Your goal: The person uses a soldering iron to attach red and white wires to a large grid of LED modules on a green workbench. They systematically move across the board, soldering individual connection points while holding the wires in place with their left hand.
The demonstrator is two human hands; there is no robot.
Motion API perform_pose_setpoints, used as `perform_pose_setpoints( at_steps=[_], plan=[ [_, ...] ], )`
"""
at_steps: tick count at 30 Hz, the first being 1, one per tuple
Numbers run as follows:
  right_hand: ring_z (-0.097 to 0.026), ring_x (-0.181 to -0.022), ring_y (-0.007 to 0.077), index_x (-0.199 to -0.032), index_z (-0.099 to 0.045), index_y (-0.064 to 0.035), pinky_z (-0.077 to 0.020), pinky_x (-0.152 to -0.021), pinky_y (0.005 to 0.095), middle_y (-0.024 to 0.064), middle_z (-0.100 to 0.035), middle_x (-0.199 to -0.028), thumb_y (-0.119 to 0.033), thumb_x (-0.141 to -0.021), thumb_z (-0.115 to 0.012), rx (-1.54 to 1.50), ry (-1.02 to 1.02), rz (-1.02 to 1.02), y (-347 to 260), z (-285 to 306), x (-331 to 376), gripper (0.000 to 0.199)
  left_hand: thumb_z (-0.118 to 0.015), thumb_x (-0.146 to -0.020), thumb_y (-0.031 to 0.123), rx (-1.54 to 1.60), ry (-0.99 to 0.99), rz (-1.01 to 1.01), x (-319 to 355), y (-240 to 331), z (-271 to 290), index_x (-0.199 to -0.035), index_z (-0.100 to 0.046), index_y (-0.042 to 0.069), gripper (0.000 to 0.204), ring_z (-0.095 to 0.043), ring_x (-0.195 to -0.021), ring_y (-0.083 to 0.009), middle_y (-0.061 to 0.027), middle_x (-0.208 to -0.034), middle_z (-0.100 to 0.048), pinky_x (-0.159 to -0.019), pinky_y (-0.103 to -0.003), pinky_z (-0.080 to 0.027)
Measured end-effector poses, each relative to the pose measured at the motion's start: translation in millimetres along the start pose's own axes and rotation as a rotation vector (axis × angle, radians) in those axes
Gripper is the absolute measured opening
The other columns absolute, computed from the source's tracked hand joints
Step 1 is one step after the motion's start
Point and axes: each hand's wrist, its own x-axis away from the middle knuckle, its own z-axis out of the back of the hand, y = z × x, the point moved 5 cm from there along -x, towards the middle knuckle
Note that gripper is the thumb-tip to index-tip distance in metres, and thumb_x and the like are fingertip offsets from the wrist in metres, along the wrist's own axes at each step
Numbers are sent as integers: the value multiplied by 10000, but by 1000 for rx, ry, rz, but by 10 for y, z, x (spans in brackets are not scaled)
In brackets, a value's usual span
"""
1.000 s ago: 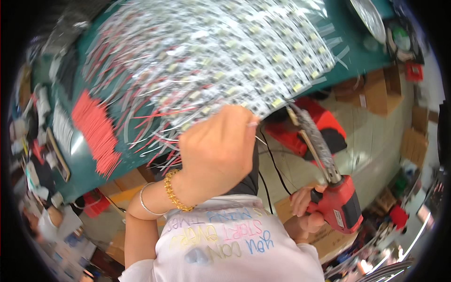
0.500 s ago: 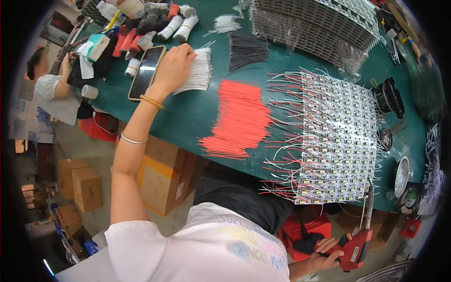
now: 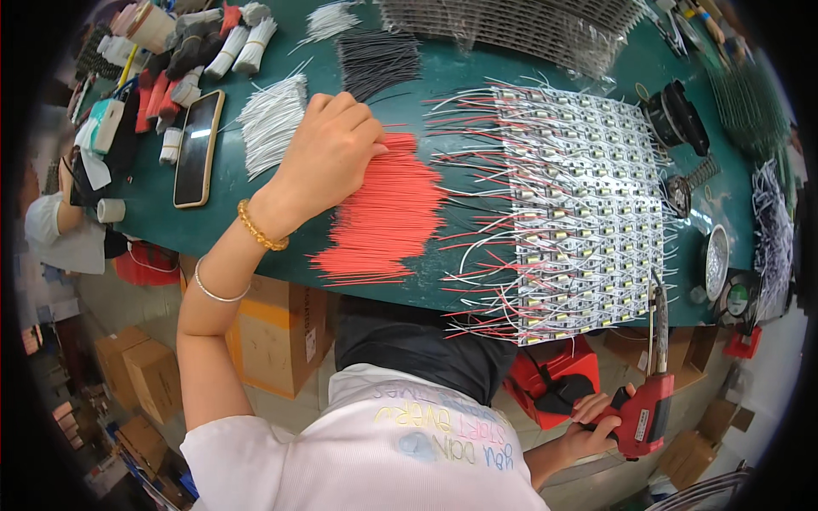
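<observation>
My left hand [image 3: 334,153] is over the upper left end of a pile of cut red wires [image 3: 383,217], its fingers curled and pressed together. Whether a wire is pinched there is hidden under the fingers. White wires [image 3: 274,119] lie just beyond and left of that hand, black wires [image 3: 379,64] beyond it. On the right lies a panel of small circuit boards [image 3: 588,213], with red, white and black wires sticking out along its left side. My right hand [image 3: 596,423] is closed round the handle of a red soldering gun [image 3: 645,417], its long tip pointing up by the panel's lower right corner.
A phone [image 3: 199,149] lies left of the white wires, near bundled wires [image 3: 256,47]. Stacked grey boards [image 3: 511,25] stand at the back. At right are a black round stand [image 3: 677,117] and a metal dish [image 3: 717,260]. Another person [image 3: 60,226] sits at far left.
My left hand has gone from the white wires to the red ones, rightward across the table. My right hand still grips the soldering gun. The whole view has shifted a little.
</observation>
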Motion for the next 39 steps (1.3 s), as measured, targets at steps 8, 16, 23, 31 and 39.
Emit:
perform_pose_setpoints(
  at_steps=[8, 16, 23, 31, 39],
  plan=[
    [-392, -428, 123, -1330, -301, 114, -384, -475, 267, 35, -422, -554, -419, -966, -518, -60, 12, -42, 142, 124, 28, 681, -667, -789, 35, -94, -12, 20, -68, -62, 128, -825, -588, 54, 89, -547, -752, -258, -66, -767, -589, -766, -380, -407],
    [-392, -428, 125, -1340, -291, 116, -383, -471, 271, 35, -421, -548, -421, -988, -466, -106, 42, -18, 154, 111, 22, 666, -595, -767, 34, -659, -420, -309, -661, -113, 52, -820, -566, 81, 77, -609, -754, -251, -71, -731, -598, -749, -365, -435],
    [-420, -441, 122, -1335, -333, 105, -387, -471, 276, 16, -435, -549, -393, -957, -550, -82, 187, -18, 286, 411, 55, 662, -575, -868, 115, -419, -337, -62, -674, -251, 135, -970, -555, 42, 127, -588, -726, -400, -201, -780, -615, -624, -477, -433],
    [-380, -406, 85, -1197, -548, 34, -314, -407, 249, -5, -411, -530, -168, -977, -544, 349, 508, -58, 284, 904, -1128, 299, -547, -882, -45, 304, 29, 234, -197, 633, 313, -880, -585, -19, 46, -511, -629, -96, -42, -690, -530, -583, -250, -421],
    [-396, -429, 117, -1356, -363, 41, -391, -475, 277, 8, -418, -547, -352, -978, -520, -160, 275, 158, -28, 808, -344, 567, -656, -799, -72, 864, -42, 265, -367, 1873, -98, -824, -632, -19, 63, -559, -651, -140, -71, -730, -601, -608, -237, -439]
  ],
)
